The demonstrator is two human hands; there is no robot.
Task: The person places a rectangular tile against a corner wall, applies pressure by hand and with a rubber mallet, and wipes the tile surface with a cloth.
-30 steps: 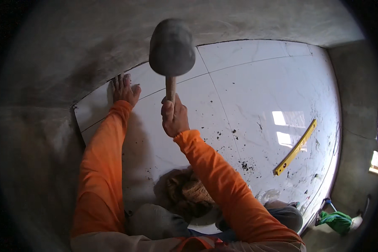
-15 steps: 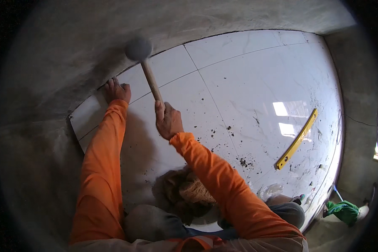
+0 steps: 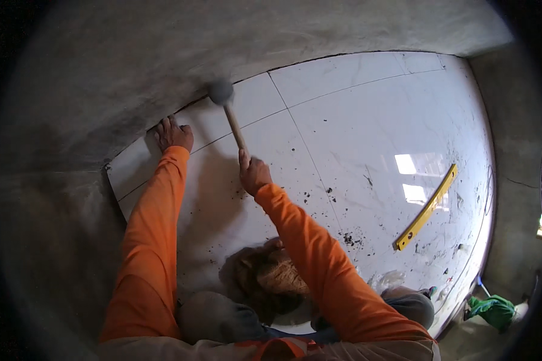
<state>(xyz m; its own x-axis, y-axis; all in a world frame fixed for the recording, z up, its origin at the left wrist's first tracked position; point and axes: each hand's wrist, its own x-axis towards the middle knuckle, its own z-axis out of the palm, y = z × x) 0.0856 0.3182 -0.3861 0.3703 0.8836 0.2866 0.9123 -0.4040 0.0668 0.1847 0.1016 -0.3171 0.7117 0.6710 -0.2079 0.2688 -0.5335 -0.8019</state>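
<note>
My right hand (image 3: 255, 175) grips the wooden handle of a rubber mallet (image 3: 234, 127), whose dark rounded head, slightly blurred, is over a white floor tile (image 3: 256, 97) beside the wall. My left hand (image 3: 174, 135) rests with fingers apart on the tile strip along the wall's foot, to the left of the mallet head. Whether the head touches the tile I cannot tell.
A yellow spirit level (image 3: 426, 207) lies on the tiles at the right. Near my knees sits a brown crumpled bundle (image 3: 280, 280). Dark crumbs (image 3: 350, 239) and clear plastic (image 3: 390, 279) lie nearby. A green bag-like thing (image 3: 494, 311) stands beyond, and grey walls (image 3: 162, 66) bound the floor.
The mallet and my right hand have moved down and to the right in the view. My left hand stays on the tile by the wall; the whole view has shifted slightly.
</note>
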